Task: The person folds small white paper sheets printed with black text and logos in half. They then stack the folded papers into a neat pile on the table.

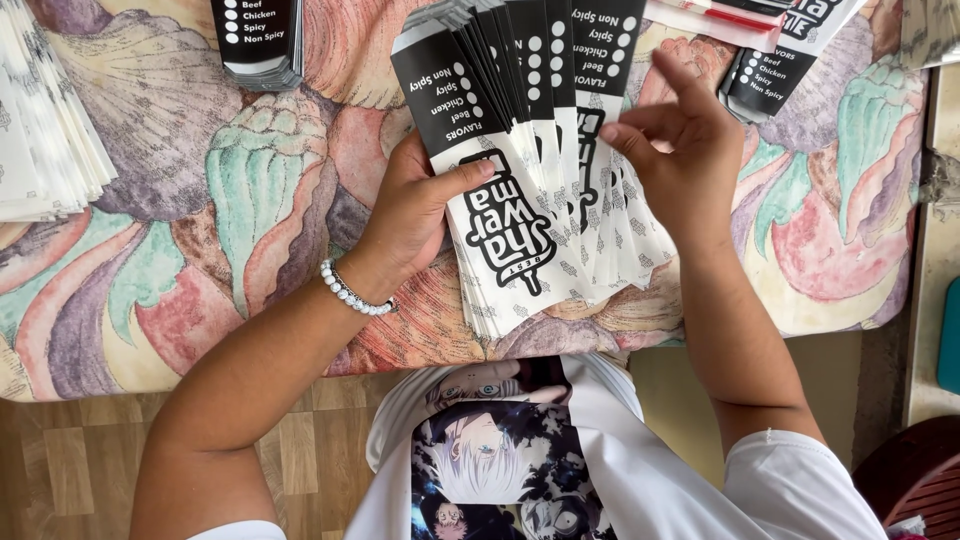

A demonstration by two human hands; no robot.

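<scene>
Paper was what both hands worked; nearest, a fanned stack of black-and-white paper sleeves [530,200] lay over the near edge of a table covered in a shell-patterned cloth [200,200], its lower ends overhanging that edge; the left hand [415,205], a white bead bracelet [355,292] at its wrist, gripped the fan's left side, thumb pressed across the front sleeve; the right hand [675,150] sat at the fan's right, fingers loosely curled and thumbing the sleeve edges, pinching nothing that I could make out; judged from this, a slack thumb could let the overhanging fan slide off toward the floor, or two sleeves could cling and pass as one; beyond the fan lay more bundles [258,40], and left of it a white pile [45,130].
</scene>
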